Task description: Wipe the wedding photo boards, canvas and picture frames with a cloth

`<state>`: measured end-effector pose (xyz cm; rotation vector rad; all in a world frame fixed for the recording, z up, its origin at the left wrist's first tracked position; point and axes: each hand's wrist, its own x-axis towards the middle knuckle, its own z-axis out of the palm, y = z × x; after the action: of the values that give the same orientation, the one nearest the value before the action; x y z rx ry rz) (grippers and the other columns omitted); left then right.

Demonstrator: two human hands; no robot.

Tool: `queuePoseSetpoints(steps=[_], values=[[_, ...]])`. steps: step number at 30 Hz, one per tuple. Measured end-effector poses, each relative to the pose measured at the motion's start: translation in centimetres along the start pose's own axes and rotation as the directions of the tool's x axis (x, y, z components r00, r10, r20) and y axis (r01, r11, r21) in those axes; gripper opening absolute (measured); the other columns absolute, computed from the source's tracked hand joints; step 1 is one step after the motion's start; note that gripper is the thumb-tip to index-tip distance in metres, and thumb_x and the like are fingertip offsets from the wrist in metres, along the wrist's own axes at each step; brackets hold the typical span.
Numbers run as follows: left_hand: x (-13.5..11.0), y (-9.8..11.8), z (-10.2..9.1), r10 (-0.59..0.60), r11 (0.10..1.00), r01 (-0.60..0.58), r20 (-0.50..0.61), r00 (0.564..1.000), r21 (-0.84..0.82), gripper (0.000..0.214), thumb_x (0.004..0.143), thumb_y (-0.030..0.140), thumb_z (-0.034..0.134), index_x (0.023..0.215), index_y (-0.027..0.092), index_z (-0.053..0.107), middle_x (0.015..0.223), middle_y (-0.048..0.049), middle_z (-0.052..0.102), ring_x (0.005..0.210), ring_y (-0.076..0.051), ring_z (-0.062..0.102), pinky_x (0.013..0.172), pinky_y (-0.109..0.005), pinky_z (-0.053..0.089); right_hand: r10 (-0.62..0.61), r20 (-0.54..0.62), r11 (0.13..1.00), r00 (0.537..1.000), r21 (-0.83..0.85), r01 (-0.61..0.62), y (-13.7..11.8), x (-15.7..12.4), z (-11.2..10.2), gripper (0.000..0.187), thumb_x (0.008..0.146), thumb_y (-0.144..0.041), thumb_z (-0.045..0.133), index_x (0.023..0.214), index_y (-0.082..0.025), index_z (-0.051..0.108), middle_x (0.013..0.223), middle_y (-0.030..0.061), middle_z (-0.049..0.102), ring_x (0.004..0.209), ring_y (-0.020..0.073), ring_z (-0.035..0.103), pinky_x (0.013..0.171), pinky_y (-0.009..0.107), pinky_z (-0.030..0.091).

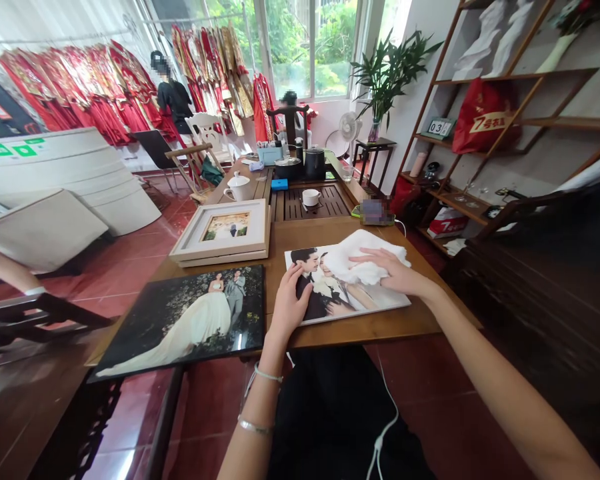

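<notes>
A glossy wedding photo panel [330, 303] of a couple lies flat at the front of the wooden table. My left hand [291, 297] rests on its left edge, fingers loosely apart and thumb on the picture. On the panel's upper right is a bunched white cloth [355, 250], which covers part of the image. My right hand [387, 267] holds this cloth against the panel, its fingers spread over it. To the left lies a second, darker wedding photo panel [180, 320], slightly past the table edge. Behind that are stacked white picture frames [223, 230], the top one holding a small photo.
On the table [425, 320] stand a lidded white mug [238, 187], a slatted tea tray [290, 207] with a white cup [311, 197], a blue box [279, 185] and a dark kettle [314, 163]. A phone on a cable [375, 212] lies at the right edge. Shelves [510, 77] rise at right.
</notes>
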<state>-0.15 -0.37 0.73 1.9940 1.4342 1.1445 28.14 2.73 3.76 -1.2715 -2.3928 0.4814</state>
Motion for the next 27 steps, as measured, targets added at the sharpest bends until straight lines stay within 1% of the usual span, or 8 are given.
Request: queuePoseSetpoints(steps=[3,6,9,11,16,20,24,27], values=[[0.0,-0.1,0.1,0.011,1.0,-0.011,-0.011,1.0,-0.003,0.037,0.086,0.022,0.054,0.123,0.018,0.055,0.137,-0.0131,0.051,0.132,-0.025,0.044,0.112,-0.045,0.032,-0.051,0.038,0.998,0.998,-0.021,0.052,0.0,4.2,0.6,0.071,0.064,-0.007,0.048,0.132,-0.028,0.054,0.142,0.0037,0.049,0.138,0.0264,0.03,0.112,0.054,0.017],[-0.1,-0.3,0.3,0.015,1.0,-0.015,-0.022,1.0,-0.001,0.037,0.086,0.022,0.053,0.123,0.018,0.056,0.136,-0.0131,0.052,0.132,-0.025,0.044,0.113,-0.045,0.032,-0.125,0.11,0.992,0.986,-0.009,0.127,-1.1,7.9,1.4,0.062,0.071,-0.012,0.053,0.131,-0.029,0.055,0.14,0.004,0.051,0.138,0.0265,0.03,0.112,0.054,0.015],[-0.2,-0.5,0.5,0.014,1.0,-0.014,-0.024,1.0,0.003,0.037,0.086,0.023,0.054,0.122,0.018,0.056,0.136,-0.013,0.051,0.131,-0.025,0.045,0.113,-0.045,0.032,-0.155,0.147,0.988,0.977,0.013,0.155,-2.2,10.1,2.2,0.063,0.069,-0.021,0.065,0.131,-0.029,0.054,0.141,0.005,0.05,0.138,0.029,0.029,0.111,0.054,0.015],[-0.2,-0.6,0.6,0.015,1.0,-0.015,-0.027,1.0,0.005,0.036,0.086,0.023,0.054,0.122,0.019,0.055,0.136,-0.013,0.051,0.131,-0.025,0.045,0.112,-0.046,0.032,-0.168,0.147,0.986,0.975,0.026,0.166,-2.5,10.4,2.5,0.068,0.067,-0.024,0.069,0.132,-0.028,0.053,0.141,0.0059,0.05,0.139,0.0294,0.028,0.111,0.054,0.015],[-0.1,-0.5,0.6,0.019,1.0,-0.019,-0.022,1.0,-0.001,0.038,0.086,0.021,0.054,0.124,0.017,0.053,0.136,-0.0139,0.05,0.131,-0.024,0.043,0.113,-0.044,0.031,-0.18,0.069,0.984,0.981,0.02,0.179,-1.8,7.6,2.1,0.056,0.075,-0.016,0.054,0.13,-0.027,0.055,0.137,0.0049,0.054,0.137,0.0255,0.032,0.112,0.054,0.014],[0.0,-0.2,0.6,0.014,0.999,-0.016,-0.038,0.999,-0.051,0.034,0.092,0.026,0.043,0.125,0.019,0.051,0.138,-0.0118,0.05,0.133,-0.022,0.041,0.114,-0.042,0.03,-0.102,-0.005,0.995,0.995,-0.008,0.102,-1.5,4.3,1.8,0.065,0.068,-0.009,0.049,0.129,-0.03,0.055,0.137,0.0025,0.054,0.137,0.0257,0.031,0.111,0.057,0.013],[0.1,0.2,0.5,-0.035,0.994,0.028,-0.064,0.997,-0.105,0.038,0.097,0.035,0.03,0.125,0.019,0.051,0.136,-0.0111,0.052,0.132,-0.02,0.043,0.113,-0.04,0.03,-0.093,-0.006,0.996,0.996,-0.015,0.093,-3.4,2.2,2.4,0.072,0.057,-0.006,0.046,0.124,-0.032,0.059,0.136,-0.0002,0.055,0.138,0.0276,0.03,0.111,0.06,0.01],[0.0,0.4,0.5,-0.052,0.991,0.045,-0.051,0.997,-0.13,0.042,0.098,0.039,0.029,0.127,0.018,0.05,0.136,-0.0115,0.052,0.132,-0.02,0.043,0.113,-0.041,0.03,-0.168,0.036,0.986,0.985,0.002,0.168,-5.7,1.0,2.8,0.079,0.053,-0.005,0.044,0.125,-0.032,0.057,0.138,-0.0016,0.053,0.139,0.0266,0.028,0.112,0.059,0.007]])
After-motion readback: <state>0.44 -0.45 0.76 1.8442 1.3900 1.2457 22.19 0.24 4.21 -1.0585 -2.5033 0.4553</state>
